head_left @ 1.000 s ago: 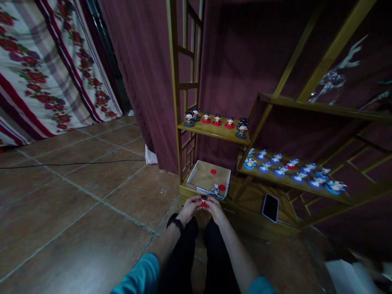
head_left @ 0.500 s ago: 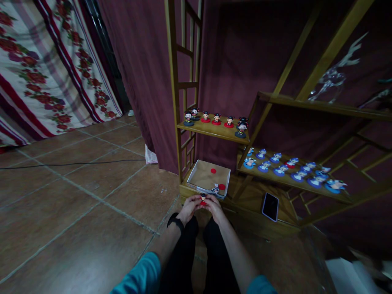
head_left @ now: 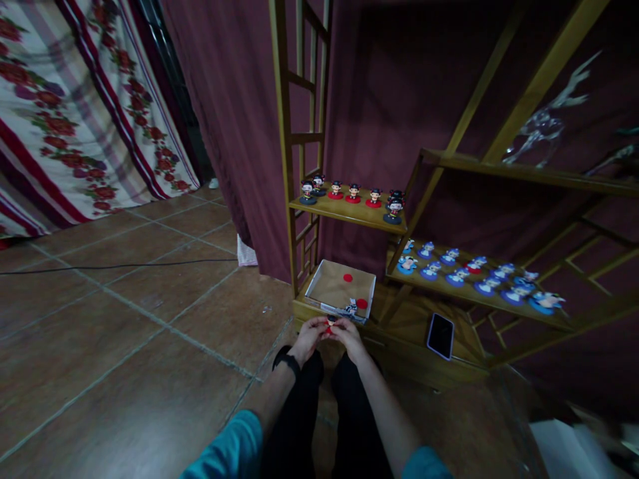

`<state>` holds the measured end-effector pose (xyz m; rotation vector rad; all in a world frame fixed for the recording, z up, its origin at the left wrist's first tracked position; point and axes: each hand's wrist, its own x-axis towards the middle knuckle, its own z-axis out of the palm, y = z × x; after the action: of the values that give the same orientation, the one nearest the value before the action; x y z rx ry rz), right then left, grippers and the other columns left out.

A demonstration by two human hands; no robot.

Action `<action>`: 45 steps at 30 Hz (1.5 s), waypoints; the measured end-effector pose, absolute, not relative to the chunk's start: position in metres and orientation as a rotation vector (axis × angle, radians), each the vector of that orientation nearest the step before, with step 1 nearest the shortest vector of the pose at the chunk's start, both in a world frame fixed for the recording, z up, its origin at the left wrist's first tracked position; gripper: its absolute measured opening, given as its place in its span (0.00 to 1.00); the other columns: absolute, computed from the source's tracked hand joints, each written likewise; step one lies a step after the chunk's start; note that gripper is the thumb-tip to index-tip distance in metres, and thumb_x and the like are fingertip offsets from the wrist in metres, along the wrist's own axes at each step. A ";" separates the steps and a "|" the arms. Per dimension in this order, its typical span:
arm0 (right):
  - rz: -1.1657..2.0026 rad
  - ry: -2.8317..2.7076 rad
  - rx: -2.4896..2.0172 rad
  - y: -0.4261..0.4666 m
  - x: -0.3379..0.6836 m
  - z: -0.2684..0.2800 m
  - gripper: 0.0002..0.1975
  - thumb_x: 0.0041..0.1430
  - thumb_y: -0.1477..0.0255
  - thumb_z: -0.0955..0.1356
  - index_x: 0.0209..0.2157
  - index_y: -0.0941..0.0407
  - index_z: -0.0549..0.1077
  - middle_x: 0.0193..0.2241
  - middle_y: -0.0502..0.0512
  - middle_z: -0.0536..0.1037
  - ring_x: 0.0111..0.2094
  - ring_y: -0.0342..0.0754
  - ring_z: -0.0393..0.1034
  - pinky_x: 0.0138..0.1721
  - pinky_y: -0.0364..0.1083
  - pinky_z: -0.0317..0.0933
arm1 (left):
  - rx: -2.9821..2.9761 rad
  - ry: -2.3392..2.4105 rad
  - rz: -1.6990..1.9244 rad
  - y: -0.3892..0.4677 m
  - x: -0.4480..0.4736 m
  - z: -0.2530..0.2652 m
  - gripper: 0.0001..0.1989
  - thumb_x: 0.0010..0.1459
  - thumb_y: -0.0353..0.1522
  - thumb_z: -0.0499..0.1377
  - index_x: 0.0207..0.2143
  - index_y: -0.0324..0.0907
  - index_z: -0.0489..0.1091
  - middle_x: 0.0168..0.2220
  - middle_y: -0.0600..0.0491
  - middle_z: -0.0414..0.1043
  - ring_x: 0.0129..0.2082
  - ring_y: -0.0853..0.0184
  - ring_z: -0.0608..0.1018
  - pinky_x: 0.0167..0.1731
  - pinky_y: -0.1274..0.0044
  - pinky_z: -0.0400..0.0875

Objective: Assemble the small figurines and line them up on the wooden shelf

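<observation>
Between my two hands is a small figurine (head_left: 330, 322) with a black-topped head and a red base. My left hand (head_left: 310, 334) grips it from the left, and my right hand (head_left: 347, 334) from the right; fingers of both are closed around it and hide part of the base. Just beyond them sits a shallow cardboard box (head_left: 327, 283) holding red discs (head_left: 348, 277) and a small black-and-white figure (head_left: 351, 307). Similar red-based figurines (head_left: 354, 193) stand on the shelf above, flanked by dark-based ones (head_left: 394, 210).
A wooden display rack (head_left: 282, 133) rises in front of me. Several blue figurines (head_left: 458, 276) fill a lower shelf at right, above a phone (head_left: 440, 336). A clear deer ornament (head_left: 542, 130) stands higher. A black cable (head_left: 124, 266) crosses the tiled floor; a floral curtain (head_left: 74, 120) hangs left.
Both hands stay in the same place around the figurine, which is nearly unmoved. Nothing else visibly differs.
</observation>
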<state>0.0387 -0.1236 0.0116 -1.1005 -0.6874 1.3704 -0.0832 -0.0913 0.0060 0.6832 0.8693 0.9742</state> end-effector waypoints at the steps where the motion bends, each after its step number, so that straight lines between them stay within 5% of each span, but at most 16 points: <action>1: 1.378 -0.689 -1.100 -0.124 0.039 0.012 0.16 0.33 0.67 0.74 0.25 0.57 0.68 0.23 0.48 0.74 0.24 0.44 0.71 0.32 0.47 0.67 | 0.687 0.876 0.971 -0.092 -0.083 0.007 0.09 0.41 0.25 0.63 0.29 0.36 0.70 0.26 0.50 0.73 0.23 0.72 0.75 0.26 0.80 0.70; 45: 1.215 -0.682 -1.049 -0.116 0.025 -0.013 0.13 0.37 0.66 0.72 0.26 0.55 0.68 0.29 0.51 0.75 0.31 0.46 0.70 0.33 0.47 0.67 | 0.630 0.914 1.168 -0.095 -0.075 -0.005 0.11 0.43 0.24 0.61 0.34 0.37 0.69 0.27 0.52 0.73 0.20 0.75 0.72 0.23 0.82 0.67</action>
<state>0.0248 -0.1161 -0.0129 -1.0489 -0.6816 1.2147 -0.0749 -0.0953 -0.0046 0.6296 0.9137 1.1680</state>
